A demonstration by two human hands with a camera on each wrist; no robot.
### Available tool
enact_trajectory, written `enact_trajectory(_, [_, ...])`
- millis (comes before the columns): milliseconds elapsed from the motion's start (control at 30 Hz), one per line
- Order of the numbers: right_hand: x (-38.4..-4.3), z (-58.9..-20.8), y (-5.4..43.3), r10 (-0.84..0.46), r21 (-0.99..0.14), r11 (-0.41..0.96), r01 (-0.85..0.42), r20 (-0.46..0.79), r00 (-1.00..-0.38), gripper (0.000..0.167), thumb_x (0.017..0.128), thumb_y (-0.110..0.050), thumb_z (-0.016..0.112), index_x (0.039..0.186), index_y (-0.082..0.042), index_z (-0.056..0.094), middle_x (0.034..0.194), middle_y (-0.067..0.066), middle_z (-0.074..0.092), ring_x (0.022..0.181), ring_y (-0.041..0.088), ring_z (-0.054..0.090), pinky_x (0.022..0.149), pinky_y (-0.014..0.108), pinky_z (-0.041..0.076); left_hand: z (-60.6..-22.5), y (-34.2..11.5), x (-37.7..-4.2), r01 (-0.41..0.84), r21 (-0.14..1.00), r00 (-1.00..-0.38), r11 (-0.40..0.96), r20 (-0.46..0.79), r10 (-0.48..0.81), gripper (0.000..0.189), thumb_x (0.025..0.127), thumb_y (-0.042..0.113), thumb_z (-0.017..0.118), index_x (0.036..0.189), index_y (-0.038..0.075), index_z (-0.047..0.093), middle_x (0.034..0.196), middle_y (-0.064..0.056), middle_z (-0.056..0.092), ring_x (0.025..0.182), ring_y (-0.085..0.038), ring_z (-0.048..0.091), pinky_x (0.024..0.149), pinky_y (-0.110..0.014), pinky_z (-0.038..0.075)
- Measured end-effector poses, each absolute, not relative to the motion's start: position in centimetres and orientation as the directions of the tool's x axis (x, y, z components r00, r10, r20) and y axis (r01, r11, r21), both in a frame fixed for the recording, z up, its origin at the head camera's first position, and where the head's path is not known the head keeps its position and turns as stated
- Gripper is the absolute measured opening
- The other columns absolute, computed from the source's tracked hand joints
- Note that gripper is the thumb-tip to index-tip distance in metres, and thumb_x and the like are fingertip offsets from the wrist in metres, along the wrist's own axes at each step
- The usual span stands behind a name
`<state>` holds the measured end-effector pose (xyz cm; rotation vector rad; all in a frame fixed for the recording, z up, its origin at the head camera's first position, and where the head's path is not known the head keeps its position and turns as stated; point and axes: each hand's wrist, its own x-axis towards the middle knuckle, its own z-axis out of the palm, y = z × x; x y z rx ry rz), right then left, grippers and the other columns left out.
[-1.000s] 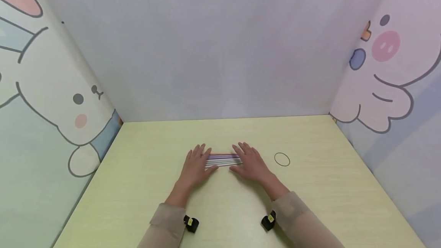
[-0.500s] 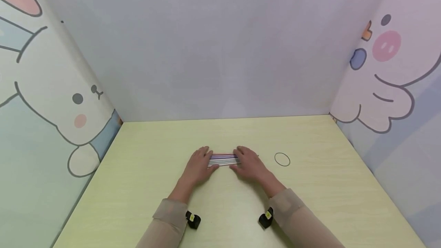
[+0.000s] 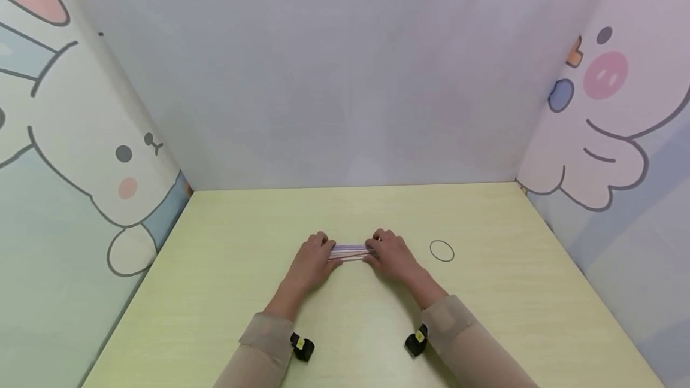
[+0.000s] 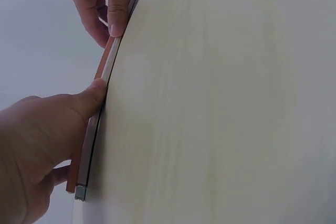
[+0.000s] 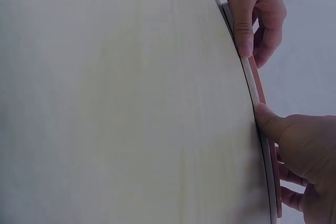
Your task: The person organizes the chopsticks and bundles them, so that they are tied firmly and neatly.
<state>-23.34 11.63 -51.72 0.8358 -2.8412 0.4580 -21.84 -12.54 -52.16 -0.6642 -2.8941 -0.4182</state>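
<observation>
A bundle of several thin, long sticks [image 3: 351, 249], purple, white and reddish, lies crosswise between my hands in the head view. One reddish stick slants across the others. My left hand [image 3: 310, 263] grips the left part of the bundle, thumb on the near side and fingers curled over the far side. On the right part my right hand [image 3: 395, 260] holds it the same way. In the left wrist view an orange-brown stick [image 4: 76, 169] runs beside a grey stick [image 4: 93, 129], with the left thumb pressed on them. The palms hide both ends in the head view.
A thin dark ring [image 3: 442, 251], like a rubber band, lies on the pale wooden table [image 3: 215, 292] right of the right hand. A grey wall [image 3: 345, 76] closes the back, and cartoon-printed panels [image 3: 54, 226] flank both sides.
My fingers, spread out over the sticks at first, have curled in around them. The sticks have drawn into a narrower bundle, and a reddish one has come to lie aslant. The ring stays put.
</observation>
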Motion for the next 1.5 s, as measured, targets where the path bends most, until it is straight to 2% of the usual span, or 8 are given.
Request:
enact_trajectory(167, [-23.39,-51.57,11.91,-0.517,-0.262,0.791,-0.553,0.197,-0.833,0.031,0.09,-0.032,0.076,0.111,-0.01,0.07,0.1,0.006,0.059,0.088,0.024,0.053,0.076,0.041,0.044,-52.04,-12.77,-21.58,0.461,0.27,-0.884,0.845,0.218,0.413,0.039,0.096,0.029,0.069,0.125,0.002,0.063,0.118,-0.013,0.057,0.104,-0.029,0.056,0.094,-0.044,0.046])
enact_trajectory(333, [-23.54,-51.55,12.09,-0.516,-0.293,0.788,-0.542,0.167,-0.84,0.032,0.091,-0.031,0.076,0.115,-0.012,0.069,0.101,0.006,0.058,0.089,0.023,0.052,0.077,0.041,0.044,-52.04,-12.72,-21.73,0.467,0.258,-0.88,0.846,0.225,0.417,0.032,0.096,0.027,0.07,0.117,0.003,0.064,0.111,-0.011,0.056,0.096,-0.026,0.054,0.087,-0.042,0.046])
enact_trajectory(467, [-23.46,-51.67,12.09,-0.53,-0.302,0.768,-0.564,0.195,-0.826,0.027,0.09,-0.027,0.076,0.111,-0.01,0.071,0.099,0.005,0.059,0.087,0.022,0.053,0.075,0.041,0.045,-52.05,-12.78,-21.61,0.448,0.246,-0.891,0.86,0.202,0.406,0.028,0.096,0.028,0.07,0.11,0.005,0.066,0.107,-0.007,0.054,0.092,-0.024,0.051,0.082,-0.04,0.045])
enact_trajectory(633, [-23.53,-51.74,11.97,-0.53,-0.314,0.755,-0.576,0.225,-0.818,0.023,0.089,-0.023,0.078,0.103,-0.006,0.069,0.095,0.003,0.059,0.085,0.02,0.053,0.077,0.039,0.046,-52.05,-12.88,-21.41,0.444,0.292,-0.893,0.847,0.215,0.395,0.029,0.094,0.026,0.072,0.112,0.004,0.067,0.11,-0.007,0.058,0.098,-0.025,0.056,0.087,-0.041,0.048])
enact_trajectory(800, [-23.62,-51.62,11.83,-0.527,-0.35,0.746,-0.566,0.208,-0.824,0.024,0.09,-0.018,0.077,0.105,-0.006,0.063,0.092,0.001,0.056,0.082,0.018,0.05,0.076,0.038,0.045,-51.99,-12.79,-21.47,0.442,0.307,-0.894,0.843,0.225,0.387,0.028,0.092,0.025,0.074,0.11,0.006,0.068,0.102,-0.004,0.06,0.093,-0.023,0.056,0.084,-0.04,0.048])
enact_trajectory(1067, [-23.54,-51.66,11.75,-0.547,-0.283,0.759,-0.586,0.211,-0.81,0.02,0.09,-0.019,0.077,0.103,-0.005,0.071,0.092,0.003,0.06,0.083,0.019,0.054,0.077,0.038,0.048,-51.71,-12.6,-21.55,0.431,0.281,-0.901,0.858,0.184,0.393,0.028,0.093,0.026,0.073,0.111,0.004,0.071,0.101,-0.004,0.06,0.09,-0.022,0.056,0.081,-0.039,0.047])
enact_trajectory(1333, [-23.63,-51.43,11.53,-0.547,-0.256,0.779,-0.572,0.169,-0.82,0.019,0.091,-0.02,0.075,0.101,-0.007,0.066,0.089,0.002,0.056,0.081,0.02,0.051,0.074,0.039,0.045,-51.7,-12.48,-21.62,0.414,0.299,-0.91,0.86,0.164,0.381,0.024,0.094,0.026,0.073,0.106,0.005,0.07,0.099,-0.002,0.054,0.087,-0.019,0.051,0.078,-0.036,0.046])
enact_trajectory(1500, [-23.68,-51.32,11.4,-0.564,-0.279,0.773,-0.57,0.109,-0.818,0.015,0.095,-0.013,0.069,0.107,-0.007,0.062,0.094,0.003,0.059,0.084,0.021,0.052,0.075,0.039,0.046,-51.65,-12.4,-21.59,0.406,0.332,-0.914,0.851,0.166,0.371,0.021,0.092,0.023,0.074,0.104,0.007,0.067,0.095,0.0,0.057,0.087,-0.018,0.054,0.079,-0.036,0.048])
